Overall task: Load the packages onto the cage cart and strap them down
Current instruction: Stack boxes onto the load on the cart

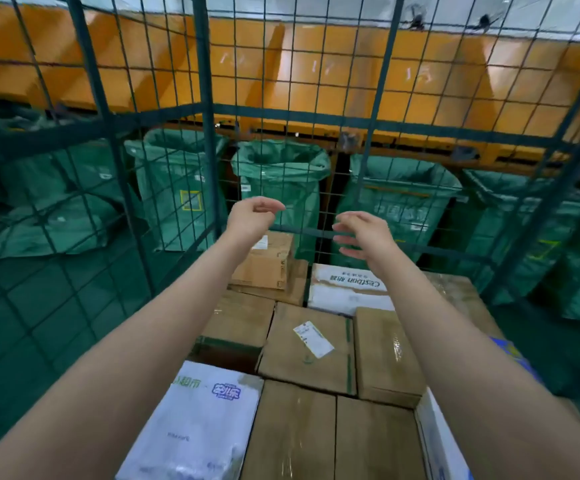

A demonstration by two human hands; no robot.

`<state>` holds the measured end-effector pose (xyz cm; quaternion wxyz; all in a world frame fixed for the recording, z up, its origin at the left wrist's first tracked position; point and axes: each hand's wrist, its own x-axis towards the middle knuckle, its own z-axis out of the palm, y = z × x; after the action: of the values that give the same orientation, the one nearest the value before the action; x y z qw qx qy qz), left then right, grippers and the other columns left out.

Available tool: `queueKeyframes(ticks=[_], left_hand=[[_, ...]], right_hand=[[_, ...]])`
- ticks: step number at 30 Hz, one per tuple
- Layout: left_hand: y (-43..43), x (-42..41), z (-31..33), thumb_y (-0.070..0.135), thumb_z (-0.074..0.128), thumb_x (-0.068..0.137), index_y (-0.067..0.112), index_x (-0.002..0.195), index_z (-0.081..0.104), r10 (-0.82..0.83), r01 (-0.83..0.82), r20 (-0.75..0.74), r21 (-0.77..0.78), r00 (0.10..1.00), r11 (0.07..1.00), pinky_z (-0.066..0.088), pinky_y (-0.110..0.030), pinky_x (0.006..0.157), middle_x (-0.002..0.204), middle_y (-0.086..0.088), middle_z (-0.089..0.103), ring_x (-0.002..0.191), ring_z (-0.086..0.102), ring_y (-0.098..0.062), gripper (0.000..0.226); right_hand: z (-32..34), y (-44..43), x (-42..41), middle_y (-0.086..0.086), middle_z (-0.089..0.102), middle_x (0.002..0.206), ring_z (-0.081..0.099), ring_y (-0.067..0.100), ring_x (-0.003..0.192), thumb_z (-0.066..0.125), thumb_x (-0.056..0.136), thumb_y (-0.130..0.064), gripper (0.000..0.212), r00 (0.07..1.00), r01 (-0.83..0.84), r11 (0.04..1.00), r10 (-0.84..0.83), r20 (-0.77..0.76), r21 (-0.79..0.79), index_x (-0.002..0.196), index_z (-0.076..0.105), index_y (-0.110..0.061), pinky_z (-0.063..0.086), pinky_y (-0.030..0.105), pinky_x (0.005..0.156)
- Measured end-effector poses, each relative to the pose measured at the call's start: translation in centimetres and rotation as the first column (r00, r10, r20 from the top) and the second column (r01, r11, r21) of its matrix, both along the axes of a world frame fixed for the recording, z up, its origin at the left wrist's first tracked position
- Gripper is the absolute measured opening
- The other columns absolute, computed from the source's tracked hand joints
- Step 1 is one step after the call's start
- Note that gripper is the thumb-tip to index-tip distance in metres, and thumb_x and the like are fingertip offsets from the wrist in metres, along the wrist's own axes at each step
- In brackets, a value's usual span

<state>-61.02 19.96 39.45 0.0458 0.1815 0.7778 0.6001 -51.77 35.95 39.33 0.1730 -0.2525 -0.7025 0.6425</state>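
Observation:
Several cardboard boxes fill the green wire cage cart (205, 140). A small brown box (268, 263) sits on top at the back, beside a white box with printed lettering (347, 285). A labelled brown box (307, 344) lies in the middle and a white plastic-wrapped package (198, 424) lies at the near left. My left hand (252, 214) and my right hand (363, 233) hover above the back boxes, fingers loosely curled, holding nothing. No strap is visible.
Beyond the cage's back mesh stand several green sacks (281, 181) hung open under an orange sorting chute (316, 74). More green sacks (49, 216) lie at the left. The floor is green.

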Motion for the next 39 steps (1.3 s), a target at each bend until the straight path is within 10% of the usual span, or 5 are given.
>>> queueKeyframes(ticks=[10, 31, 39], left_hand=[[-1.9, 4.2, 4.1, -0.001, 0.045, 0.091, 0.023, 0.098, 0.063, -0.175, 0.165, 0.078, 0.119, 0.982, 0.979, 0.044, -0.022, 0.065, 0.103, 0.008, 0.061, 0.076, 0.052, -0.003, 0.031], [-5.5, 11.9, 2.2, -0.002, 0.046, 0.091, 0.025, 0.086, 0.062, -0.488, 0.482, 0.225, 0.083, 0.844, 0.872, 0.044, -0.036, 0.093, 0.109, 0.005, 0.062, 0.104, 0.055, -0.014, 0.032], [-5.4, 16.1, 1.9, -0.003, 0.043, 0.091, 0.028, 0.081, 0.061, -0.547, 0.550, 0.180, 0.038, 0.818, 0.834, 0.044, -0.025, 0.068, 0.102, 0.007, 0.063, 0.100, 0.056, -0.012, 0.036]], right_hand=[[1.6, -1.8, 6.6, -0.003, 0.066, 0.094, 0.062, 0.016, 0.084, 0.049, 0.099, -0.022, 0.013, 0.982, 0.162, 0.986, -0.165, -0.093, -0.040, 0.100, 0.062, -0.019, 0.051, 0.026, 0.066], [0.7, -9.3, 20.0, -0.002, 0.065, 0.088, 0.061, 0.012, 0.070, 0.044, 0.096, -0.011, 0.026, 0.848, 0.510, 0.856, -0.517, -0.116, -0.081, 0.083, 0.063, -0.023, 0.047, 0.028, 0.067], [0.5, -10.5, 22.8, 0.001, 0.064, 0.088, 0.060, 0.013, 0.070, 0.042, 0.097, -0.010, 0.023, 0.825, 0.551, 0.830, -0.558, -0.091, -0.087, 0.090, 0.062, -0.018, 0.048, 0.026, 0.064]])
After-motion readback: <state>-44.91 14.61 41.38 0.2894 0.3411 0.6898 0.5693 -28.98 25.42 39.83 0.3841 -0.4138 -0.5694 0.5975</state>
